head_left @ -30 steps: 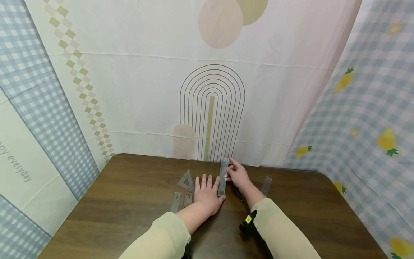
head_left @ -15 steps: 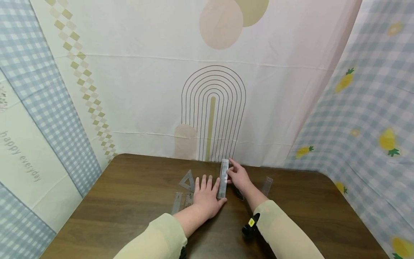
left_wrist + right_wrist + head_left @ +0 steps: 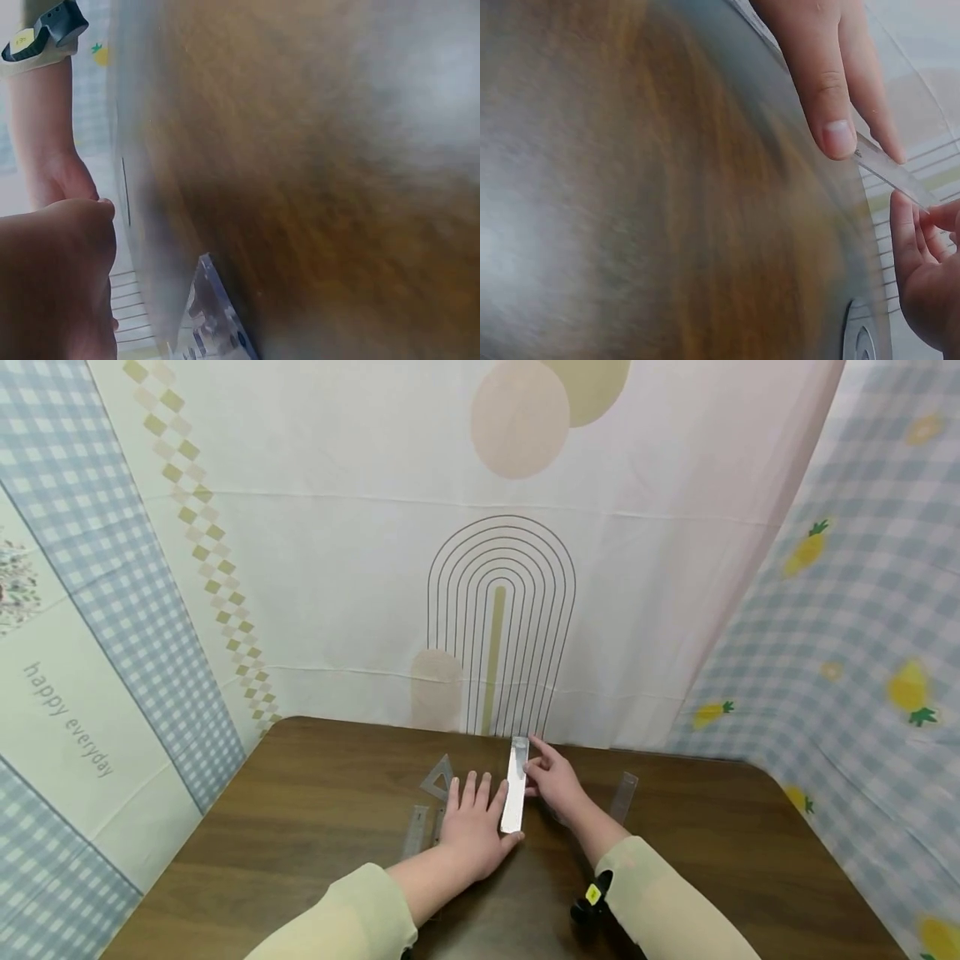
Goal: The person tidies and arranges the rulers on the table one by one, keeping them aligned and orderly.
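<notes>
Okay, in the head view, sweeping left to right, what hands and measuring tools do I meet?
Leftmost clear ruler, set square, left hand, glare-whitened ruler, right hand, rightmost clear ruler.

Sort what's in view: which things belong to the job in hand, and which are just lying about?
Seemingly in the job:
shiny ruler, between the hands
left hand, touching it
right hand, gripping its right edge

Apparently just lying about:
triangular set square
left strip
right strip
curved piece, partly out of frame
</notes>
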A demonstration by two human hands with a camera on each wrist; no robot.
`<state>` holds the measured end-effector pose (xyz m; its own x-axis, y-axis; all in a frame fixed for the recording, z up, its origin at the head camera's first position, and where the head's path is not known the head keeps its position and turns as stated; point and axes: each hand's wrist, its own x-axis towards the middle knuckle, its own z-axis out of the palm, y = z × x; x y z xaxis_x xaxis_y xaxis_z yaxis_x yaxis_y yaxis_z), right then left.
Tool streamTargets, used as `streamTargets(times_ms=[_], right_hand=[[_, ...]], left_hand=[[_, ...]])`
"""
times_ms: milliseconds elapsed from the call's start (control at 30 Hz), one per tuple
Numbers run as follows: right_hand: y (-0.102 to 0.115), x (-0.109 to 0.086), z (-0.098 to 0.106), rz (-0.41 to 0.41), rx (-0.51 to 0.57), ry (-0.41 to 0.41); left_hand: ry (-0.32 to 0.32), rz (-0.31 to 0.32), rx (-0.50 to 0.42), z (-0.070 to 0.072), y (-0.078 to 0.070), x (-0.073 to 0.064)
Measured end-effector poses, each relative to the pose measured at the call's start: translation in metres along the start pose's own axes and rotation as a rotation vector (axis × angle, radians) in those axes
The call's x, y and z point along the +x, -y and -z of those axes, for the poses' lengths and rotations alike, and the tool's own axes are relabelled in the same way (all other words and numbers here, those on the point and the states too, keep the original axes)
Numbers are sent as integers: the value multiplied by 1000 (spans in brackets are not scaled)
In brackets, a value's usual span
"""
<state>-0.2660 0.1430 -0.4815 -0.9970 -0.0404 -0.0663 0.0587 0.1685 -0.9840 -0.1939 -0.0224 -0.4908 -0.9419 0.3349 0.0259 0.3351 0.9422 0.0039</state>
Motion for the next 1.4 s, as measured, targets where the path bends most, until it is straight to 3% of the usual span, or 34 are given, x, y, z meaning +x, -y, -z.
streamTargets(times_ms=[333,567,1033,1400], right_hand=[[-5,-19,-10,-45,94,43],[-8,-35,-18,-55,104,94],[-12,-54,-35,-56,134,174],[-10,-68,-49,-48,118,212]], left_hand=[[15,-37,-2,9,6,-25],[19,-61,-44,9,13,-45],[-5,-72,-37,9,23,-73],[-1,-73,29,13,26,-93]])
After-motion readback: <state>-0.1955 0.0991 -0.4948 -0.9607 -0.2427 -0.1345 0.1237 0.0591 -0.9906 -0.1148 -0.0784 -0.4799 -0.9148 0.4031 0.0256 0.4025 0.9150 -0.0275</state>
